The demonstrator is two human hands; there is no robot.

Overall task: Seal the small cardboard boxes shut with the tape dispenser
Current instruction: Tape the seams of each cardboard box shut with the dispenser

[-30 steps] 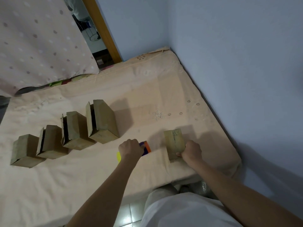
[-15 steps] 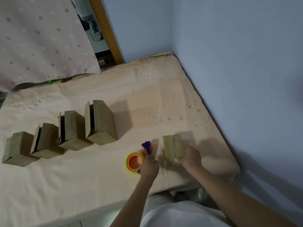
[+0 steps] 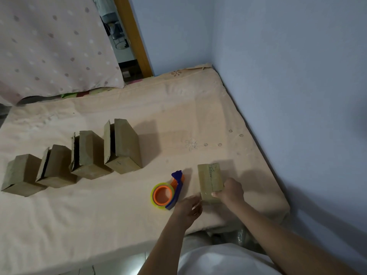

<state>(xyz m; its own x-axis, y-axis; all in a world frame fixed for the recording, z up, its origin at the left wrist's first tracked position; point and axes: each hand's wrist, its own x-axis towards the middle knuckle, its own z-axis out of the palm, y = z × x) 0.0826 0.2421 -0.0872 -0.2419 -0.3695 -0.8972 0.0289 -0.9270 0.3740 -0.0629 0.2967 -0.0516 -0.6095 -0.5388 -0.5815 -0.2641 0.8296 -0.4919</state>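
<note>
Nearby, right hand gripping closed box, tape dispenser beside.

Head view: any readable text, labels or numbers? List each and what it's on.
None readable.
Box under the right hand: a dark strip of print runs along its top face, too small and blurred to read.
Four boxes in the row at left: no print shows.
Tape dispenser: no label shows.
</note>
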